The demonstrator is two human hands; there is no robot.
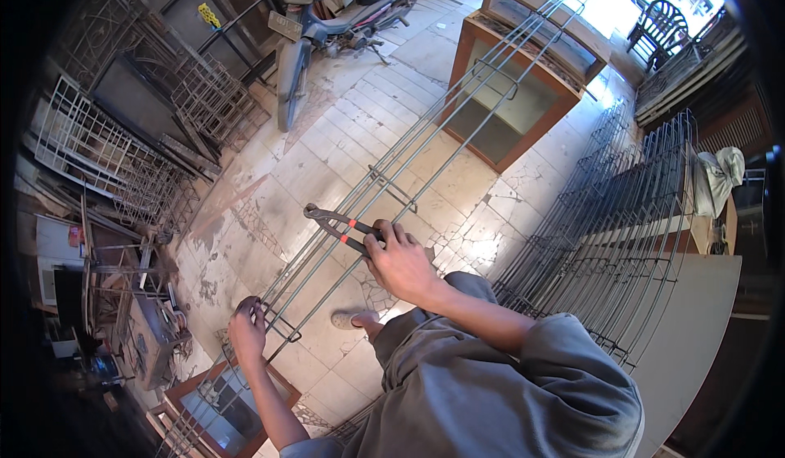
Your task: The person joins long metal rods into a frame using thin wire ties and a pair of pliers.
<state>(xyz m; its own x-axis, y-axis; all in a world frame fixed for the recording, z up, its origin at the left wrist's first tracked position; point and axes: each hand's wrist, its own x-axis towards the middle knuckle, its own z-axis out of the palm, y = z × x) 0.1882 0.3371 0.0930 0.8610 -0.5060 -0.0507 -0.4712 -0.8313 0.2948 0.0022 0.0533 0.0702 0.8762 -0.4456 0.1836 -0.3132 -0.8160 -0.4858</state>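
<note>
A long rebar cage [437, 114] runs from the lower left to the upper right in front of me, its thin bars joined by bent wire stirrups. My right hand [403, 267] is closed round the black handles of end-cutting pincers [325, 217], which have red bands. Their jaws point left, over the cage's bars. At the near stirrup [284, 330] my left hand [248, 327] has its fingers curled against the bars. Whether those fingers also hold a small piece of wire cannot be made out.
A wood-framed glass cabinet [511, 90] supports the cage's far end; another framed cabinet [233, 405] lies under its near end. More rebar cages [613, 245] are stacked at my right. A motorbike [327, 16] stands at the far left, metal grilles [90, 143] lean along the left side.
</note>
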